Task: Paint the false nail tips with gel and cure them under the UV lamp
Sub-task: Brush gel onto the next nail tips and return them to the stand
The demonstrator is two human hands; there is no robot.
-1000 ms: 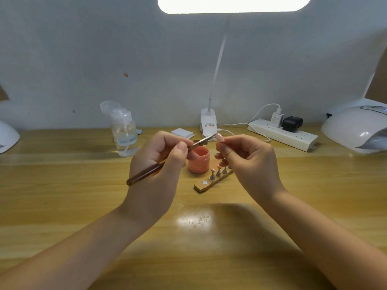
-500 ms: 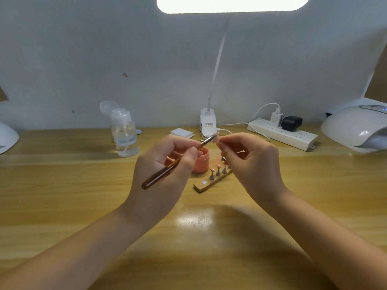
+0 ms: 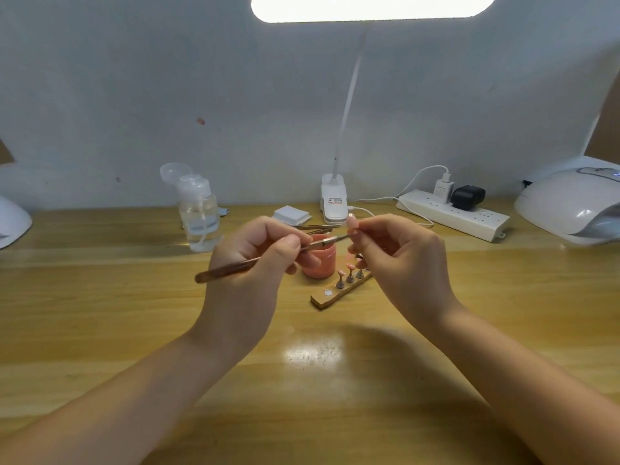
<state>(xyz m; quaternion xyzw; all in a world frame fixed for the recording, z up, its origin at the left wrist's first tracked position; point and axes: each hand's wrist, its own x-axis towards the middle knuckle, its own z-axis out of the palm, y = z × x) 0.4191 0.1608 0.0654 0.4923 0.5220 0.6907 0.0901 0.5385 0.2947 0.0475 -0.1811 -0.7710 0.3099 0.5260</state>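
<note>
My left hand (image 3: 250,273) grips a brown-handled gel brush (image 3: 235,268), its tip laid against a pink false nail tip (image 3: 351,222). My right hand (image 3: 402,260) pinches that nail tip by its small stand, held above the desk. Behind the hands stands an open coral gel pot (image 3: 320,260). A wooden holder strip (image 3: 339,292) lies slanted beside it with several pink nail tips on metal stands (image 3: 350,275). The white UV lamp (image 3: 570,204) sits at the far right of the desk.
A clear pump bottle (image 3: 199,216) with its lid flipped up stands at the back left. A clip desk lamp (image 3: 333,203), white pads (image 3: 290,215) and a power strip (image 3: 453,216) line the back wall. Another white device (image 3: 13,219) sits at the left edge.
The left hand has shifted the brush slightly, its tip stroking along the nail tip. The right hand keeps the nail tip in nearly the same place.
</note>
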